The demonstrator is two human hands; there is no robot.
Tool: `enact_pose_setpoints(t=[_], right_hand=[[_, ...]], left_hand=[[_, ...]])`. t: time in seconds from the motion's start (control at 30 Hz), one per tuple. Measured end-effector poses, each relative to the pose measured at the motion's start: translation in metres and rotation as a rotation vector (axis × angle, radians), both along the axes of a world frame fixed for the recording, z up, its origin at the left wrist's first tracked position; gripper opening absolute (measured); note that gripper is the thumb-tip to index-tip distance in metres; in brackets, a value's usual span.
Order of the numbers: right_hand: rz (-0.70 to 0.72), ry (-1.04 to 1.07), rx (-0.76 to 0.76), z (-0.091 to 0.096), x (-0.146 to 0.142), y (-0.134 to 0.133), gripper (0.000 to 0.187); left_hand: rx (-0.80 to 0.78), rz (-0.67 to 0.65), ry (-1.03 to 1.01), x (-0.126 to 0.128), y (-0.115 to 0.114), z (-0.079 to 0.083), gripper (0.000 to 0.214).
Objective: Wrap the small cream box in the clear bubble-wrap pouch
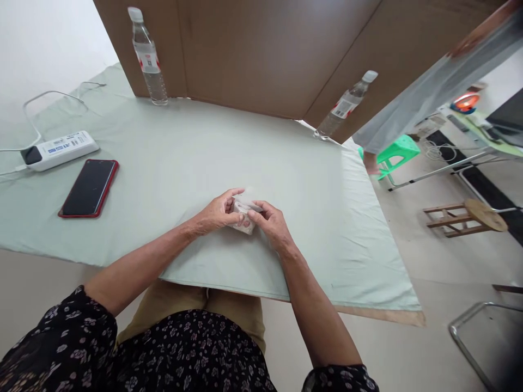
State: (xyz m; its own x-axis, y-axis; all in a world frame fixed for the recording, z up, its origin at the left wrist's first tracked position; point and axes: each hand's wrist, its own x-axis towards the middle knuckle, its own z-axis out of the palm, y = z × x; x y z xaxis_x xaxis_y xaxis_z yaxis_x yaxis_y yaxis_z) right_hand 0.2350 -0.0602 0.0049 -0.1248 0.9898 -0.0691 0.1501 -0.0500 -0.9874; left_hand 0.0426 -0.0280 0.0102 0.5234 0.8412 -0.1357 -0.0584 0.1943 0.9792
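Between my two hands, close to the table's near edge, is a small white packet (244,224) with reddish print on its front. A pale, thin flap or sheet rises from its top; blur hides whether it is part of the packet. My left hand (218,213) grips the packet's left side, thumb in front and fingers curled behind. My right hand (270,222) closes on the top right, its thumb and fingers pinching at the pale flap. Some fingertips are hidden behind the packet.
A red-cased phone (89,188) and a white power strip (65,149) lie at left on the green-clothed table (261,147). Two water bottles (150,68) (345,107) stand by a cardboard screen (261,49). At right are a person's leg (404,103), a green stool (398,154) and a wooden stool (469,216).
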Motion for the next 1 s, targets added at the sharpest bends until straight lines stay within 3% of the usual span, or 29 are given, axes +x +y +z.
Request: enact_pose_setpoints(t=[0.17, 0.33, 0.5, 0.63, 0.8, 1.0], right_hand=[[-0.133, 0.047, 0.003, -0.005, -0.005, 0.012, 0.043], [-0.171, 0.116, 0.028, -0.008, -0.013, 0.02, 0.031], [-0.237, 0.191, 0.014, -0.008, -0.015, 0.018, 0.025], [-0.222, 0.161, 0.02, -0.006, -0.013, 0.017, 0.025], [-0.161, 0.098, 0.016, -0.006, -0.012, 0.014, 0.025], [-0.14, 0.07, 0.029, -0.003, -0.014, 0.012, 0.025]], left_hand=[[-0.044, 0.013, -0.028, 0.003, -0.002, 0.0, 0.096], [-0.066, 0.03, -0.042, 0.005, -0.001, -0.001, 0.097], [-0.09, 0.09, -0.025, 0.008, 0.0, -0.001, 0.067], [-0.065, 0.046, -0.002, 0.005, -0.001, 0.003, 0.048], [-0.052, 0.044, 0.049, 0.002, -0.002, 0.003, 0.045], [0.114, 0.074, 0.27, 0.002, -0.003, 0.002, 0.04]])
